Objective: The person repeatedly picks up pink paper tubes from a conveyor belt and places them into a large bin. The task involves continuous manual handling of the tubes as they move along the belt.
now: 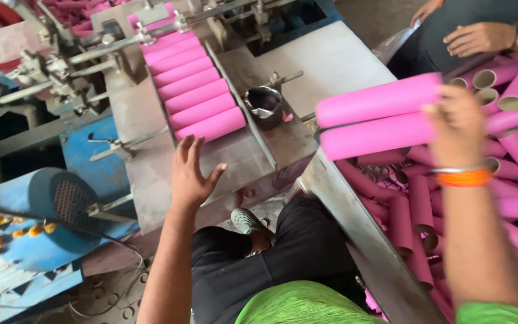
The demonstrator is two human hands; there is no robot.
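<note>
left hand (190,174) spread wide, empty, resting on metal chute (151,174) just below row of pink tubes (196,90) | right hand (460,129) gripping two pink tubes (376,117) over bin pile (511,180) | risk imo: loose pinch at one end, far ends could sag and slip out

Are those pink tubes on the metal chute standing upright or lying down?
Lying down. The pink tubes rest on their sides, side by side in a row down the metal chute, rounded walls facing up.

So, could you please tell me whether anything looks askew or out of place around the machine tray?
Nothing stands out. The pink cardboard tubes on the metal tray lie side by side in an even row. The left hand rests open below them, and the right hand holds two pink tubes level.
</note>
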